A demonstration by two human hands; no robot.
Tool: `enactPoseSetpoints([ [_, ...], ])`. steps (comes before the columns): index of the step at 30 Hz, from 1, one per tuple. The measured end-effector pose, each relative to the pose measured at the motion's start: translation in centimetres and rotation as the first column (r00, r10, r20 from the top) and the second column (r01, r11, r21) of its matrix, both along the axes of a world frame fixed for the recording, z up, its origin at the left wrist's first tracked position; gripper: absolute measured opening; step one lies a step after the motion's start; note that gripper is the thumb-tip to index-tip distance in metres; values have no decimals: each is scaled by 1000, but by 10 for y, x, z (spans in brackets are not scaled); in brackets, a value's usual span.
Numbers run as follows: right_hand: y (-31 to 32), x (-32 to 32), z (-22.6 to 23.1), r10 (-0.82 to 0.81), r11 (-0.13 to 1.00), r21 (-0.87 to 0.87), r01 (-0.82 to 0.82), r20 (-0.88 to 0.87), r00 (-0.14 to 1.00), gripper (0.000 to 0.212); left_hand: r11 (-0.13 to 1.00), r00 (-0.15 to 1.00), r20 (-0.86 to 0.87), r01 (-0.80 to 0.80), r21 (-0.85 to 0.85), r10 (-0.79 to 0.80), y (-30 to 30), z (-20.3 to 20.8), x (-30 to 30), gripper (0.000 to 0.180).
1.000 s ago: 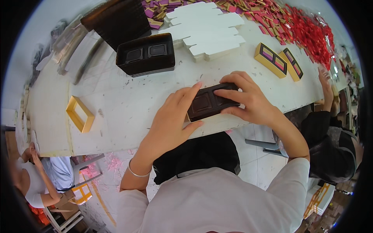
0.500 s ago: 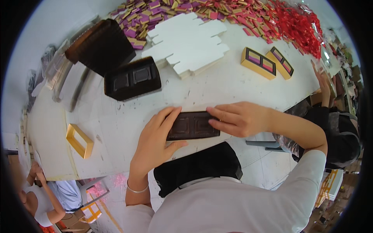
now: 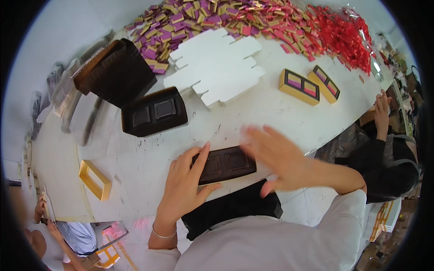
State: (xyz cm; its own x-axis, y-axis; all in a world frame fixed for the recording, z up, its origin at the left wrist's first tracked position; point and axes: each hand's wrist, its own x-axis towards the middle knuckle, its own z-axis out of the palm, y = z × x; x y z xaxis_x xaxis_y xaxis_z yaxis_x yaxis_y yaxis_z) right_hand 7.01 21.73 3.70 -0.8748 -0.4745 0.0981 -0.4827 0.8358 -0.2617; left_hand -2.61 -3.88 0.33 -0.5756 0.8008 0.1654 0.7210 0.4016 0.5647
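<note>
A dark brown plastic tray [image 3: 226, 166] with two square recesses lies at the table's near edge, its right end turned slightly away from me. My left hand [image 3: 183, 180] grips its left end, fingers along the far side and thumb along the near side. Over the tray's right end, my right hand [image 3: 282, 160] is spread open and blurred by motion, holding nothing. Left of the hands stands a gold rectangular cardboard frame [image 3: 106, 189]. Beyond them sits a nested stack of similar brown trays [image 3: 153, 110], near a pile of white die-cut cards [image 3: 217, 65].
Two gold boxes [image 3: 299, 86] with dark-framed compartments lie at the right. Many small purple, pink and gold packets [image 3: 181, 27] cover the far side, beside red shredded filler [image 3: 339, 38]. Other people's hands show at the right edge [image 3: 382, 110] and lower left [image 3: 40, 207].
My right hand has come off the tray's right end and spread its fingers. The tray has turned slightly, with my left hand still at its left end. The whole view has shifted a little.
</note>
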Motion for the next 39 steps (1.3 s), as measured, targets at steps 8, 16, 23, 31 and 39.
enactPoseSetpoints([
  [8,-27,-26,-18,-206,957,-216,192,-43,978,91,999,999,-4,-40,-3,40,6,-5,7,84],
  [16,-10,-45,8,-163,857,-508,91,-98,982,58,994,992,-74,-105,-5,105,10,-11,17,80],
  [23,17,-40,14,118,969,-228,-94,96,988,41,985,993,41,-119,129,114,9,-17,13,77],
  [31,26,-38,-8,527,837,357,-415,-322,787,33,993,987,136,-98,58,90,9,-3,5,78],
  [39,19,-43,-1,592,788,403,-465,-290,752,30,997,989,126,-68,-35,72,5,8,-4,77],
])
